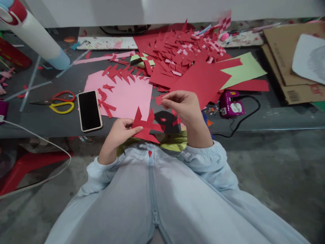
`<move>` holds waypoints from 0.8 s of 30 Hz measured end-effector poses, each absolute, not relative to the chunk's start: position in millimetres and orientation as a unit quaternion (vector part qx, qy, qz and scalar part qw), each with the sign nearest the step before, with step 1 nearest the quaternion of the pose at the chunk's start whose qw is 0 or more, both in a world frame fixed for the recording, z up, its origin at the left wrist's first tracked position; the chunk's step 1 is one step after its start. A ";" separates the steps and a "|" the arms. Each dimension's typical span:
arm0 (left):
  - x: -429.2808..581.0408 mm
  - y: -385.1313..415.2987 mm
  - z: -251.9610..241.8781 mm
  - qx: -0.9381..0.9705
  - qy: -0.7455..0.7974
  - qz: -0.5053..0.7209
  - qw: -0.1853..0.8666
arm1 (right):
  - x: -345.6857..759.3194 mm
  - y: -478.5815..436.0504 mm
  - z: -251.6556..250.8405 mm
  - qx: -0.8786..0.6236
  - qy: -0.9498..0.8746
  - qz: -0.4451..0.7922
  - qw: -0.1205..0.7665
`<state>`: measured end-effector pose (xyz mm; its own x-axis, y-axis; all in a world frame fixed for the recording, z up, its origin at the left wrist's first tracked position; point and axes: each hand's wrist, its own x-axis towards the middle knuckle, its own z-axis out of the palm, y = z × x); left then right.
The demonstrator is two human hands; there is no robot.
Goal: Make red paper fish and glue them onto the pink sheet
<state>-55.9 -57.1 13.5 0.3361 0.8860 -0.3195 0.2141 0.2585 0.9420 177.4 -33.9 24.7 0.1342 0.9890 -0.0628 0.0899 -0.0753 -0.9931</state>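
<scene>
My left hand [118, 133] is closed on a red paper cut-out [147, 126] with pointed fins, held just above my lap at the table's front edge. My right hand [183, 107] pinches a small red paper scrap [159, 99] between thumb and fingers, a little above and right of the cut-out. Both sleeves are pale blue. A pink sheet [127, 98] lies on the table just beyond my hands, with red scraps on it.
A black phone [89, 110] lies left of my hands, with red and yellow scissors [59, 101] beyond it. A heap of red paper shapes [185, 54] fills the table's back. A purple device [231, 104] with a black cable sits right. Cardboard [286, 67] lies far right.
</scene>
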 end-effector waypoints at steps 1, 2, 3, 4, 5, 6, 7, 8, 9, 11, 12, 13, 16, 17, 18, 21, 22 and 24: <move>-56.4 -56.6 13.1 0.539 0.504 0.277 0.615 | 178.4 -34.1 23.8 -0.573 -0.474 0.459 0.485; -56.6 -56.1 12.6 0.532 0.499 0.279 0.625 | 178.9 -34.3 22.1 -0.574 -0.478 0.462 0.478; -56.6 -55.4 12.1 0.523 0.493 0.283 0.635 | 178.7 -34.6 19.9 -0.576 -0.484 0.463 0.469; -56.3 -54.6 11.6 0.515 0.491 0.295 0.638 | 178.2 -34.7 17.4 -0.580 -0.492 0.461 0.457; -56.0 -53.7 11.0 0.514 0.491 0.308 0.632 | 177.5 -34.8 14.7 -0.585 -0.504 0.453 0.445; -55.7 -52.6 10.5 0.523 0.492 0.324 0.615 | 176.8 -34.8 12.2 -0.590 -0.518 0.439 0.437; -55.7 -51.5 9.9 0.546 0.493 0.345 0.583 | 176.2 -34.8 10.1 -0.594 -0.531 0.422 0.434; -56.0 -50.5 9.5 0.579 0.491 0.371 0.534 | 175.7 -34.7 8.4 -0.595 -0.539 0.408 0.435; -56.8 -49.6 9.3 0.621 0.484 0.401 0.469 | 175.6 -34.8 7.4 -0.594 -0.544 0.400 0.438; -60.0 -48.9 10.0 0.707 0.449 0.445 0.318 | 175.8 -35.6 7.6 -0.594 -0.540 0.394 0.447; -62.2 -49.2 11.1 0.741 0.426 0.456 0.249 | 176.1 -36.4 8.7 -0.596 -0.538 0.391 0.450; -64.7 -50.1 12.6 0.768 0.401 0.462 0.192 | 176.3 -37.6 10.4 -0.599 -0.535 0.390 0.450; -70.6 -55.0 18.4 0.807 0.341 0.475 0.080 | 175.0 -43.2 18.4 -0.605 -0.513 0.422 0.438; -71.1 -56.8 20.0 0.810 0.332 0.479 0.060 | 173.7 -45.4 21.5 -0.600 -0.502 0.450 0.430; -70.7 -58.2 21.2 0.811 0.333 0.478 0.053 | 172.0 -47.6 24.5 -0.591 -0.491 0.480 0.424; -63.4 -59.5 21.5 0.757 0.416 0.491 0.109 | 165.8 -53.0 30.9 -0.562 -0.481 0.527 0.419; -59.6 -58.8 20.5 0.714 0.461 0.507 0.148 | 163.8 -54.2 31.9 -0.560 -0.482 0.527 0.420; -51.5 -55.9 17.3 0.606 0.534 0.539 0.241 | 160.1 -55.9 31.9 -0.566 -0.484 0.518 0.421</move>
<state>-51.5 -55.9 17.3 -0.1508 0.9062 0.3951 0.3876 -0.3135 0.8669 160.1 -55.9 31.9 -0.0046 0.9838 -0.1790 0.1131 -0.1773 -0.9776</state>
